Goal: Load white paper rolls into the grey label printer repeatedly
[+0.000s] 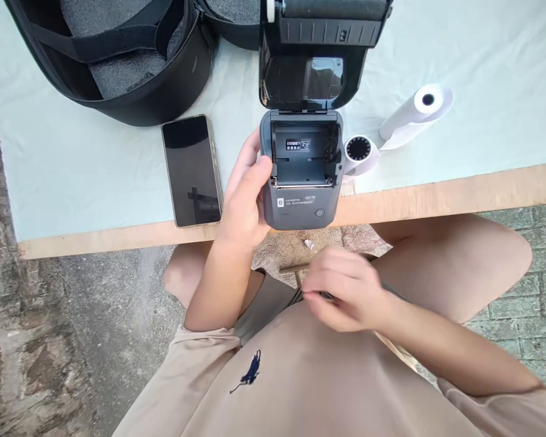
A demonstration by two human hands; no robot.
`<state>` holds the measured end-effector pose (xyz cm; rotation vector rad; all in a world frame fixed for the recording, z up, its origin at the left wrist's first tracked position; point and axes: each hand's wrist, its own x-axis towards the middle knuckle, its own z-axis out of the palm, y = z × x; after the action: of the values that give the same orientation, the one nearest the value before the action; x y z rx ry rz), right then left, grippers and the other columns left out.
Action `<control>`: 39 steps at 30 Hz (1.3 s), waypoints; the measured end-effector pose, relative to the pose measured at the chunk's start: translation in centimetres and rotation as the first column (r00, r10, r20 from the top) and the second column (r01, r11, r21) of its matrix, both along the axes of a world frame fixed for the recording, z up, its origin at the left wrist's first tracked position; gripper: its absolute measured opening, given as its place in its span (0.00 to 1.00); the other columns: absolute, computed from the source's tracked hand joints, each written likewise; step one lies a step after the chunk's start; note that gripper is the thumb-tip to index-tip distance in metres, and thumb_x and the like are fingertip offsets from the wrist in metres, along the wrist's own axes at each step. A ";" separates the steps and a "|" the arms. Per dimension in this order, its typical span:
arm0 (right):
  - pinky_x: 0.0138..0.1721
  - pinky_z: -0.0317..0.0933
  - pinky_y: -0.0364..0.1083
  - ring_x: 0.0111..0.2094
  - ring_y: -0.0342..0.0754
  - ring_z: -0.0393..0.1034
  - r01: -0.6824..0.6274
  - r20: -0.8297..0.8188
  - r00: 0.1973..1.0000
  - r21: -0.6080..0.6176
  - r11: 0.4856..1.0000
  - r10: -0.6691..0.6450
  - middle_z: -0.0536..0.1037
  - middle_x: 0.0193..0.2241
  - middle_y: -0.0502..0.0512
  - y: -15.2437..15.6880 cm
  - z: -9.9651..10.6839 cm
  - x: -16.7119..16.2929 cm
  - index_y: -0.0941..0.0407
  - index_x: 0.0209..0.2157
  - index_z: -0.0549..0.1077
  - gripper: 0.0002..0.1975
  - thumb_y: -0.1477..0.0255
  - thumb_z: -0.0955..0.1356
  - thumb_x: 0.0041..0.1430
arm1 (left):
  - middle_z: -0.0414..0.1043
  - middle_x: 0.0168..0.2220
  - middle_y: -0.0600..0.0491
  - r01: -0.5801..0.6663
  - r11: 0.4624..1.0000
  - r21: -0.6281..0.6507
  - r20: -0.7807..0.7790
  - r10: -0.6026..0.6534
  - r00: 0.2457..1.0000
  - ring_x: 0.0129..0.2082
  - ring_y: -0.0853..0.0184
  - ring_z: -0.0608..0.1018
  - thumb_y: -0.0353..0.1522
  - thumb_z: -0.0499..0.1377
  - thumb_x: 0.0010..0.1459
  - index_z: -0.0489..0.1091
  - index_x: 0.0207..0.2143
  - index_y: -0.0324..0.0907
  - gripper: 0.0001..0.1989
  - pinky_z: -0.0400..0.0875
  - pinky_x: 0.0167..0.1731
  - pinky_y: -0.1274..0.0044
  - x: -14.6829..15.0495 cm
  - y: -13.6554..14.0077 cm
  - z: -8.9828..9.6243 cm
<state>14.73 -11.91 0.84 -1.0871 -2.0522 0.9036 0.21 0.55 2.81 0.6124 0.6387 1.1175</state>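
Note:
My left hand (246,200) grips the left side of a small dark grey label printer (300,209), its thumb on the front edge. The printer's black lid (309,85) is swung up and back, and its paper bay shows no roll inside. Over my lap, my right hand (343,288) is slightly blurred, fingers curled in toward the thumb; whether anything is in them is hidden. Just right of the printer stands a white paper roll (373,161) with a dark toothed core. A second paper roll (398,124), partly unwound, lies behind it.
A phone (193,173) lies left of the printer near the table's wooden edge (437,197). At the back left sits an open black zip case (177,91) with grey foam. A small white scrap (309,244) shows below the table edge, between my knees.

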 end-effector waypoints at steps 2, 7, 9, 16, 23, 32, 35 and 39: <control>0.39 0.68 0.44 0.36 0.39 0.68 -0.082 -0.037 0.996 -0.131 0.988 0.078 0.73 0.39 0.54 -0.8 -3.8 -3.0 0.60 0.43 0.69 0.14 0.64 0.62 0.63 | 0.77 0.42 0.56 -0.010 1.000 0.022 -0.007 0.011 1.000 0.60 0.59 0.67 0.35 0.54 0.58 0.69 0.43 0.52 0.10 0.68 0.53 0.70 0.0 0.0 -0.2; 0.49 0.66 0.52 0.49 0.47 0.66 -0.168 -0.064 0.986 -0.377 0.911 0.155 0.68 0.50 0.59 -1.3 -11.1 -8.7 0.58 0.50 0.66 0.18 0.63 0.63 0.62 | 0.77 0.42 0.56 -0.069 0.998 0.001 -0.024 0.069 0.997 0.59 0.59 0.68 0.37 0.54 0.58 0.69 0.43 0.50 0.11 0.69 0.52 0.72 0.4 -0.2 -0.4; 0.50 0.66 0.52 0.49 0.47 0.66 -0.263 -0.087 0.964 -0.429 0.864 0.250 0.68 0.50 0.59 -1.8 -12.4 -10.0 0.58 0.51 0.66 0.19 0.63 0.63 0.62 | 0.77 0.42 0.56 -0.053 0.999 0.006 0.000 0.053 0.999 0.58 0.60 0.70 0.36 0.55 0.58 0.68 0.44 0.50 0.11 0.69 0.52 0.72 0.3 -0.2 -0.3; 0.47 0.67 0.51 0.46 0.46 0.68 -0.370 0.002 0.875 -0.642 0.672 0.484 0.70 0.47 0.58 -3.5 -15.1 -9.0 0.59 0.49 0.67 0.18 0.63 0.63 0.61 | 0.75 0.42 0.55 -0.015 1.000 -0.026 -0.037 0.014 0.999 0.57 0.62 0.71 0.36 0.54 0.59 0.68 0.44 0.50 0.11 0.68 0.52 0.71 0.1 -0.3 0.3; 0.49 0.66 0.52 0.48 0.47 0.67 -0.432 -0.067 0.860 -0.622 0.653 0.506 0.69 0.49 0.58 -2.0 -15.9 -8.3 0.59 0.50 0.66 0.19 0.63 0.63 0.61 | 0.73 0.35 0.54 -0.023 1.000 -0.004 -0.037 0.023 0.999 0.54 0.61 0.73 0.37 0.53 0.59 0.67 0.47 0.48 0.14 0.67 0.52 0.71 0.2 -0.3 0.0; 0.46 0.67 0.50 0.45 0.45 0.68 -0.498 -0.139 0.837 -0.591 0.634 0.529 0.71 0.46 0.57 -6.5 -13.0 -9.2 0.60 0.48 0.67 0.18 0.63 0.63 0.62 | 0.72 0.38 0.55 0.012 0.999 0.046 -0.058 -0.009 0.998 0.52 0.63 0.74 0.38 0.53 0.58 0.64 0.48 0.49 0.14 0.69 0.50 0.72 -0.2 -0.1 -0.7; 0.49 0.66 0.52 0.48 0.46 0.67 -0.381 -0.078 0.905 -0.589 0.713 0.419 0.69 0.49 0.58 -5.7 -13.2 -9.4 0.59 0.50 0.66 0.18 0.63 0.63 0.62 | 0.72 0.35 0.54 -0.001 0.999 0.047 -0.013 0.001 1.000 0.52 0.64 0.74 0.36 0.53 0.58 0.65 0.46 0.48 0.13 0.69 0.50 0.73 -0.1 0.1 -1.0; 0.49 0.66 0.52 0.48 0.47 0.67 -0.267 -0.001 0.940 -0.623 0.735 0.341 0.69 0.49 0.58 -4.9 -14.1 -9.6 0.59 0.50 0.66 0.19 0.63 0.64 0.61 | 0.73 0.35 0.54 -0.003 0.996 0.085 -0.011 0.004 1.000 0.53 0.63 0.72 0.36 0.56 0.56 0.66 0.45 0.47 0.14 0.68 0.50 0.75 -0.1 0.2 -1.2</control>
<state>5.08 -16.78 -13.23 -1.1484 -2.1148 1.8205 0.09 0.80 1.63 0.6911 0.6039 1.1500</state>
